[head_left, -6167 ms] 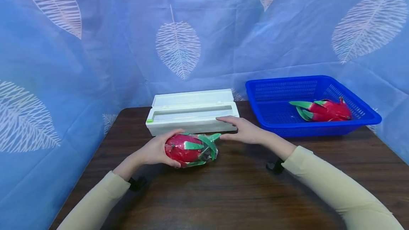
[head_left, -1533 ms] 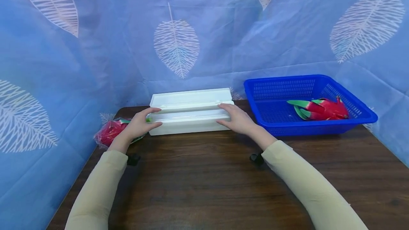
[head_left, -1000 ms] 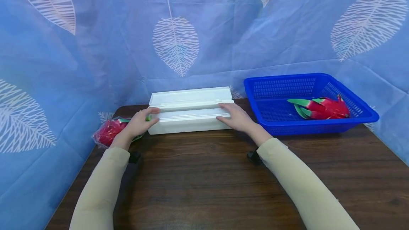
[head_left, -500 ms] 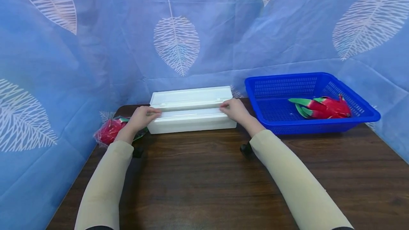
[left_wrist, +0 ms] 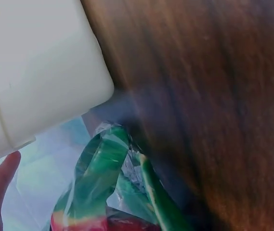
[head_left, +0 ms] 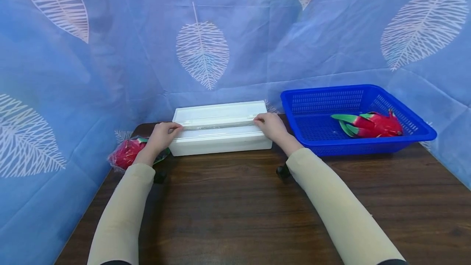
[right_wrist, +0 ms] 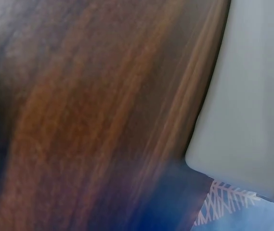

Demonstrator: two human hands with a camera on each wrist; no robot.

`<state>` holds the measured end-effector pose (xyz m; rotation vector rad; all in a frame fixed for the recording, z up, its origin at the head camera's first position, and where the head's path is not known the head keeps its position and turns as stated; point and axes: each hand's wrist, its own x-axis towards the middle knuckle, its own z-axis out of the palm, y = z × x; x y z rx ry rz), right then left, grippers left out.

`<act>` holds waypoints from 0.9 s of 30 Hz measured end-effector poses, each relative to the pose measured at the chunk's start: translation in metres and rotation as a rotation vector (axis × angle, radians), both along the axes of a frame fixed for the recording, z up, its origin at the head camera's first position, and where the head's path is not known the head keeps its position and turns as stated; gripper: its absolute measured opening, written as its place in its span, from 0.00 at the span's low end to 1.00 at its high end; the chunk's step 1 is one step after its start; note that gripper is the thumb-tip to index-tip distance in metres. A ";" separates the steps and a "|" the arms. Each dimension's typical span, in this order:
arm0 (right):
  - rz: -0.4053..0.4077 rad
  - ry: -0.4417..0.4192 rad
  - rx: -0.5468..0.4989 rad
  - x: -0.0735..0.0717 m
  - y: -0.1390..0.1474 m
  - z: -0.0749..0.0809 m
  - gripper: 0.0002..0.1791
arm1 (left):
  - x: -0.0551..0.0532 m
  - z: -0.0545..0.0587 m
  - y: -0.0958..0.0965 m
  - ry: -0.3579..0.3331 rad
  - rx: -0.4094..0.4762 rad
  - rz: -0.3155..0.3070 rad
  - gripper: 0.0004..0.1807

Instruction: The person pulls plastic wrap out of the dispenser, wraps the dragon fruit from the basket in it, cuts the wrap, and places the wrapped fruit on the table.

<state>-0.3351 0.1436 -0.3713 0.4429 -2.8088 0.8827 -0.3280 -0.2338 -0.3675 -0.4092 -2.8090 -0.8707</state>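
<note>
A white cling film dispenser [head_left: 224, 144] stands at the back of the table with its lid [head_left: 220, 110] tilted up. Thumb and fingertips of my left hand [head_left: 161, 136] pinch the cling film [head_left: 217, 126] near the left end of the slot. At the right end, my right hand [head_left: 274, 127] pinches the same film, a shiny strip between both hands. Beside my left wrist lies a film-wrapped dragon fruit [head_left: 126, 153]; its green leaves [left_wrist: 105, 163] show in the left wrist view. The right wrist view shows the dispenser's end [right_wrist: 242, 120], the pinch itself out of sight.
A blue plastic basket [head_left: 312, 148] stands at the back right, holding an unwrapped dragon fruit [head_left: 375, 125]. Below is a dark wooden table [head_left: 228, 207]. A blue curtain with white leaf prints [head_left: 243, 52] hangs close behind the dispenser.
The wrapped dragon fruit, earlier in my left hand, now lies at the left. Both hands moved to the dispenser, and their spread fingers came together on the film, which now shows along the slot.
</note>
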 end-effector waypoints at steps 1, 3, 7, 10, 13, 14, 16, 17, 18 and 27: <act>-0.008 -0.003 -0.010 -0.001 0.000 0.000 0.13 | 0.000 0.001 0.000 0.006 0.005 0.003 0.14; -0.023 -0.005 -0.034 -0.002 0.000 0.001 0.14 | -0.001 0.002 0.000 0.023 0.022 0.008 0.14; -0.047 0.016 -0.068 -0.003 -0.001 0.003 0.14 | -0.003 0.003 0.000 0.049 0.071 0.037 0.14; -0.063 0.028 -0.071 -0.003 -0.002 0.005 0.14 | -0.002 0.003 0.000 0.066 0.086 0.057 0.14; -0.085 0.038 -0.055 -0.002 -0.003 0.007 0.14 | -0.002 0.005 0.001 0.076 0.080 0.070 0.13; -0.092 0.043 -0.045 -0.002 -0.003 0.008 0.14 | -0.001 0.006 0.001 0.075 0.077 0.074 0.13; -0.107 0.048 -0.020 0.000 -0.004 0.010 0.13 | -0.001 0.010 0.003 0.072 0.063 0.083 0.13; -0.114 0.050 -0.005 0.000 -0.004 0.012 0.13 | -0.001 0.012 0.003 0.071 0.055 0.088 0.13; -0.121 0.053 0.009 0.001 -0.004 0.014 0.13 | -0.001 0.014 0.004 0.070 0.049 0.093 0.13; -0.123 0.062 0.042 0.004 -0.009 0.036 0.13 | 0.003 0.030 0.004 0.031 0.083 0.079 0.13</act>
